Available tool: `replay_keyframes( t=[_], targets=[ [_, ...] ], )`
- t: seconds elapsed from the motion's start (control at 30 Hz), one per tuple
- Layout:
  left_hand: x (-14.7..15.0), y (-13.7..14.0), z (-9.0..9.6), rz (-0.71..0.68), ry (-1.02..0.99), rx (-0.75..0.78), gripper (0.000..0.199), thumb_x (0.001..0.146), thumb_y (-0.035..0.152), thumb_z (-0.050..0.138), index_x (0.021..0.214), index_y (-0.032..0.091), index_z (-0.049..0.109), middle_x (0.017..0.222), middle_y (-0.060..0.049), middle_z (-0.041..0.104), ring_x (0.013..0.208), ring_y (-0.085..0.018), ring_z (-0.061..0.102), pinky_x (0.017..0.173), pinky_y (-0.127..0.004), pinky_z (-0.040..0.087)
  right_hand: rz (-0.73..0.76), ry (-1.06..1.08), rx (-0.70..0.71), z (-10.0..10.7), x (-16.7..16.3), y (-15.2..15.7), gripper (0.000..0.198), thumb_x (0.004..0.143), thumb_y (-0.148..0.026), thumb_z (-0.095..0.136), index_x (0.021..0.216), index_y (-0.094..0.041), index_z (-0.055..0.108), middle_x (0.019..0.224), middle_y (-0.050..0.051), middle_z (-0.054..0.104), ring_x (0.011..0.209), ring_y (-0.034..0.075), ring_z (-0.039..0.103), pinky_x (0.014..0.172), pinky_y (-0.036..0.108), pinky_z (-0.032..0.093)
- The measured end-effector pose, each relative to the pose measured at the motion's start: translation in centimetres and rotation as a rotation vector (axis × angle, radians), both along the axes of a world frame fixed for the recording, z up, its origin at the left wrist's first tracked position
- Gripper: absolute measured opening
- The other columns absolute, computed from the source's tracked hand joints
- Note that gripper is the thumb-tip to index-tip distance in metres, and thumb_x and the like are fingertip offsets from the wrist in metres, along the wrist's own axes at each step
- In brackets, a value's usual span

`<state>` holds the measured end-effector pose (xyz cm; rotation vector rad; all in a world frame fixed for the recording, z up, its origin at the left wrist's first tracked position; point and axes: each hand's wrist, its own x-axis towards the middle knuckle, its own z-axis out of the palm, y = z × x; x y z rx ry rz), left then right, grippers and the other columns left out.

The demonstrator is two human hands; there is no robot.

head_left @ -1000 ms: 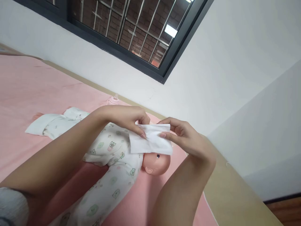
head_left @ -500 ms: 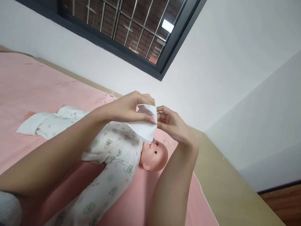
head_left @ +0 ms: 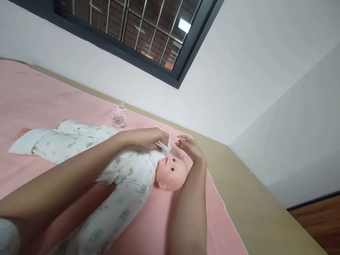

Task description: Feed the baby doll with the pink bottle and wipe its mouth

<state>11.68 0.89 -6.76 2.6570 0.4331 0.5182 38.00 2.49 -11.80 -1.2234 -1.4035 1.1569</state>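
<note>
1. Since the earlier frame, the right hand point(head_left: 191, 149) has come away from the one white cloth point(head_left: 165, 150), and the left hand point(head_left: 152, 138) has lowered it toward the doll's chin.
2. Two hands: the left grips the cloth at its five o'clock side; the right, at three o'clock from the left, is empty, fingers loosely curled.
3. One doll point(head_left: 130, 173) lies face up on one pink sheet point(head_left: 148, 219), head at five o'clock from the left hand, two eyes showing.
4. One bottle point(head_left: 119, 117) stands at ten o'clock from that hand.
</note>
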Motion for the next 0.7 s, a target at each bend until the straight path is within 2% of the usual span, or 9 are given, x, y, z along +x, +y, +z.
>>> replay_keyframes(
  t=[0.1, 0.2, 0.43, 0.57, 0.7],
  targets=[
    [0.5, 0.2, -0.6, 0.033, 0.020, -0.012, 0.023, 0.069, -0.006, 0.046, 0.067, 0.016, 0.055, 0.081, -0.001, 0.057, 0.075, -0.014, 0.054, 0.066, -0.021, 0.038, -0.015, 0.103, -0.085, -2.6, -0.1, 0.8, 0.042, 0.060, -0.044, 0.080, 0.092, -0.022, 0.064, 0.076, 0.001, 0.065, 0.079, 0.014, 0.061, 0.089, 0.034, 0.047],
    [0.6, 0.4, -1.0, 0.045, 0.016, -0.018, 0.026, 0.065, -0.008, 0.044, 0.064, 0.016, 0.056, 0.082, -0.001, 0.056, 0.075, -0.014, 0.053, 0.067, -0.022, 0.038, -0.083, 0.155, -0.089, -3.9, -1.0, 0.7, 0.039, 0.060, -0.043, 0.080, 0.088, -0.022, 0.062, 0.078, 0.001, 0.064, 0.081, 0.015, 0.061, 0.085, 0.033, 0.049],
    [0.5, 0.6, -1.2, 0.011, 0.001, -0.015, 0.030, 0.058, -0.009, 0.040, 0.063, 0.015, 0.058, 0.080, 0.000, 0.054, 0.072, -0.013, 0.051, 0.063, -0.021, 0.035, -0.228, 0.107, -0.039, -5.4, -2.9, -0.3, 0.044, 0.058, -0.052, 0.077, 0.084, -0.021, 0.059, 0.080, 0.003, 0.065, 0.083, 0.019, 0.061, 0.073, 0.031, 0.050],
    [0.6, 0.9, -1.5, 0.010, 0.010, -0.004, 0.036, 0.055, -0.009, 0.038, 0.066, 0.016, 0.062, 0.082, 0.000, 0.058, 0.071, -0.012, 0.052, 0.062, -0.021, 0.034, -0.229, 0.100, -0.055, -5.9, -3.0, 0.0, 0.043, 0.057, -0.053, 0.076, 0.079, -0.020, 0.058, 0.075, 0.001, 0.063, 0.080, 0.018, 0.061, 0.072, 0.031, 0.050],
    [0.6, 0.7, -1.3, 0.031, 0.012, -0.022, 0.032, 0.053, -0.009, 0.039, 0.061, 0.016, 0.057, 0.079, 0.000, 0.058, 0.070, -0.012, 0.052, 0.062, -0.021, 0.034, -0.232, 0.052, -0.039, -6.1, -3.1, -0.2, 0.039, 0.062, -0.054, 0.071, 0.078, -0.021, 0.057, 0.075, 0.002, 0.062, 0.079, 0.018, 0.060, 0.071, 0.031, 0.050]
  ],
)
